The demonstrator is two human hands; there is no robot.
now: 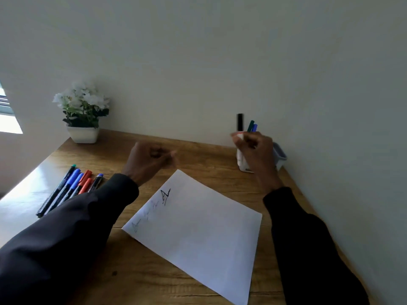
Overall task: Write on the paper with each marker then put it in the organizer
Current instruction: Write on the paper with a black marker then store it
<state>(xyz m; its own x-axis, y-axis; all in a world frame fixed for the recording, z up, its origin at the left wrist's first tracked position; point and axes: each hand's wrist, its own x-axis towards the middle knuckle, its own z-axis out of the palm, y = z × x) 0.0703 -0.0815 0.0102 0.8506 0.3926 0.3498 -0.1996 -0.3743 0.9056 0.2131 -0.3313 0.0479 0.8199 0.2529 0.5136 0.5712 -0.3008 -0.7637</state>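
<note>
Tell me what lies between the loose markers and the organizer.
Head view: the left hand, curled, and the paper's far corner; otherwise bare table.

Scribbled white paper (198,230) lies angled centrally, loose markers (69,191) left, black marker (240,122) upright over the white organizer (242,165).

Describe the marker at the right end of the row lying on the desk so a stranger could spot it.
Find the white flower pot at the far left corner of the desk; nearer the person lies a row of markers. The rightmost marker has a blue cap on a black barrel, right beside two red ones.
</note>
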